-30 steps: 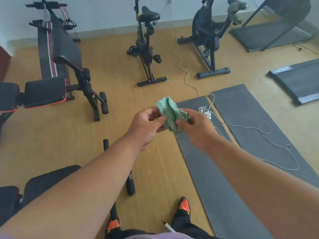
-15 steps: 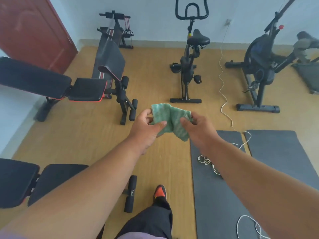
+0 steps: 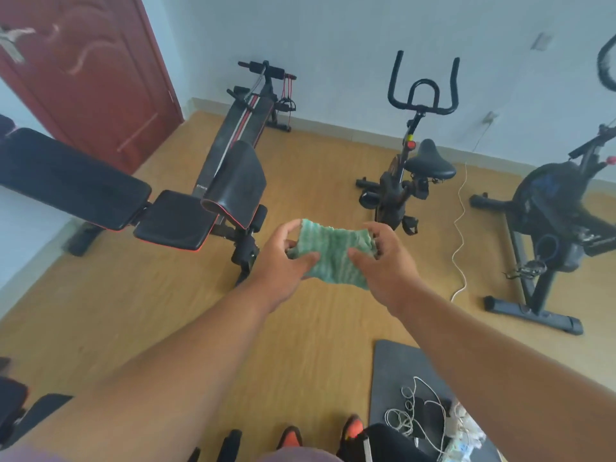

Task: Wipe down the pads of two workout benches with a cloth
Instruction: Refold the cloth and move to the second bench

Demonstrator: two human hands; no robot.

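A green cloth [image 3: 330, 253] is stretched out flat in front of me, above the wooden floor. My left hand [image 3: 283, 261] pinches its left edge and my right hand [image 3: 383, 261] pinches its right edge. One black workout bench with red-trimmed pads [image 3: 76, 181] stands at the left, its seat pad [image 3: 175, 220] close to the cloth. A second black bench [image 3: 235, 141] lies behind it, slanting toward the far wall. The pads of a third bench [image 3: 20, 415] show at the bottom left corner.
An exercise bike [image 3: 405, 181] stands ahead and another bike [image 3: 546, 225] at the right. A white cable [image 3: 460, 228] trails across the floor. A grey mat [image 3: 396, 371] with tangled cord lies at bottom right. A red door [image 3: 83, 78] is at the upper left.
The view has swung up and to the left, bringing the benches and the door closer. My hands have moved apart and spread the crumpled cloth out wide.
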